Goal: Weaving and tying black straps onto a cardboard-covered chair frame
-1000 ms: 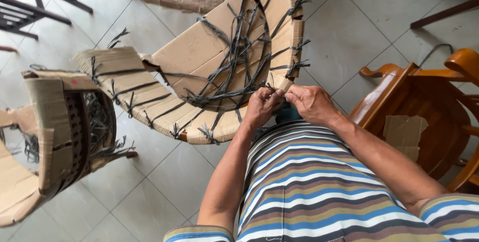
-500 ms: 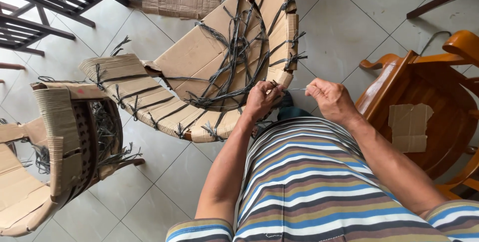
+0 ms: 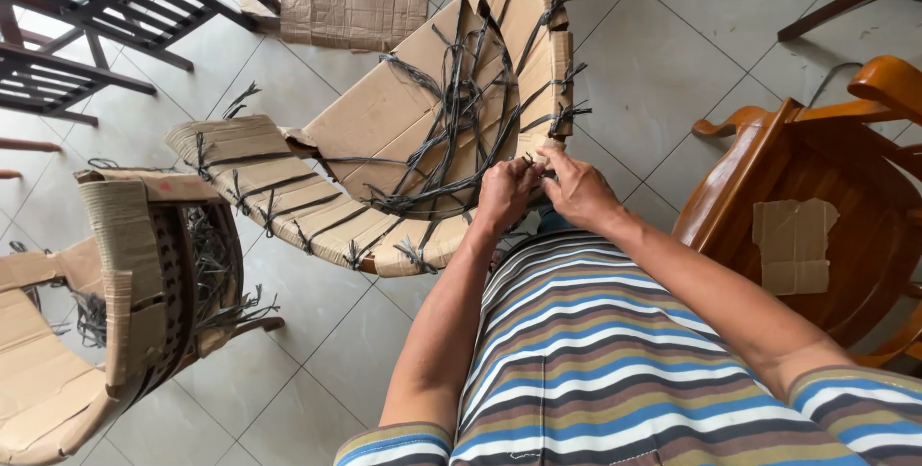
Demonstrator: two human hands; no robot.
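- While the person is standing over the tiled floor [image 3: 663, 72], both hands are meeting at the near edge of a cardboard-wrapped chair [image 3: 384, 139] tipped on its side.
- The left hand [image 3: 504, 195] is curling its fingers together, pinching a black strap [image 3: 534, 164] at the chair's rim.
- The right hand [image 3: 574, 187] is touching the left, its fingers pressing together on the same strap end.
- Black straps [image 3: 451, 130] are crossing the cardboard in a tangled web, with loose ends sticking out along the rim.
- A second wrapped chair [image 3: 134, 274] is lying near the floor's left edge, well apart from the hands.
- A bare wooden chair [image 3: 816, 187] is standing at the right edge, carrying a cardboard scrap [image 3: 795, 245] on its seat.
- A flat cardboard sheet [image 3: 351, 10] is lying near the far edge, beside dark slatted furniture [image 3: 86, 5].
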